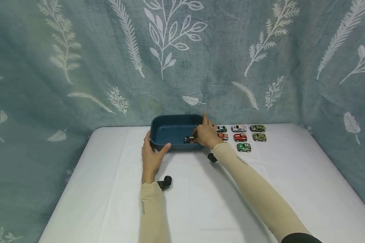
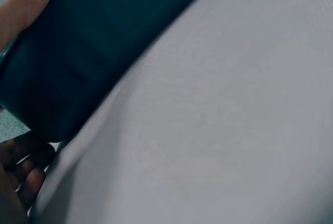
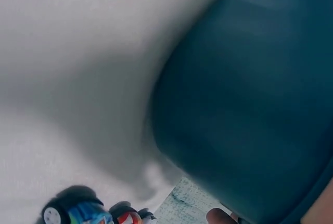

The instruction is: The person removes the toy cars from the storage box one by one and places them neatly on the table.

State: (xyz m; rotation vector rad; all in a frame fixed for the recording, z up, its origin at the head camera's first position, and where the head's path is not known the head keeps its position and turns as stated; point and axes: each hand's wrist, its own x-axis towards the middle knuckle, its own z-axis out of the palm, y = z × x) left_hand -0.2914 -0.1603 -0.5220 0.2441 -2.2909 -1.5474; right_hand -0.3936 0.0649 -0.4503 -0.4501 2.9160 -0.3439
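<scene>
A dark blue rectangular tray (image 1: 182, 147) stands at the back of the white table. My left hand (image 1: 151, 157) grips its left end, thumb on the front rim and fingers round the side; the left wrist view shows the thumb (image 2: 26, 13) over the tray's edge. My right hand (image 1: 207, 134) grips the right end, with the thumb inside and the other fingers over the rim. Inside the tray, by that thumb, lies a dark toy car (image 1: 189, 139). The right wrist view shows the tray's outer wall (image 3: 239, 88) and a fingertip (image 3: 221, 216) beyond it.
Several toy cars stand in rows right of the tray, among them a red one (image 1: 240, 137), a green one (image 1: 244, 147) and a camouflage one (image 1: 257, 128). Behind the table hangs a leaf-patterned curtain (image 1: 225, 60). My right forearm (image 1: 258, 189) crosses the table's right part.
</scene>
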